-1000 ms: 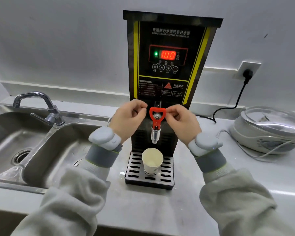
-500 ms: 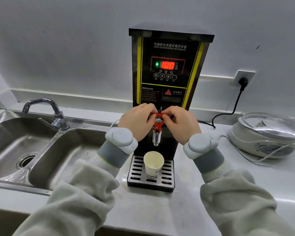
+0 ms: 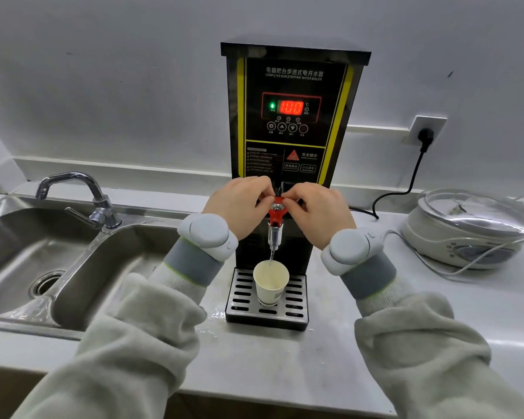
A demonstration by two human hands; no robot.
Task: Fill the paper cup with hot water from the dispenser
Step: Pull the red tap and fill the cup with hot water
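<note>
Fingers (image 3: 265,198) lower on tap (image 3: 276,217), water now flowing

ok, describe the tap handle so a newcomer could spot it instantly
Find the tall black water dispenser with yellow stripes against the wall. Low on its front, above the paper cup on the drip tray, sits the red tap handle, pinched between left hand and right hand. It is the only red part above the steel spout.

Left hand (image 3: 242,204) and right hand (image 3: 317,208) meet fingertip to fingertip, each grip pinched closed, forearms outstretched.
</note>
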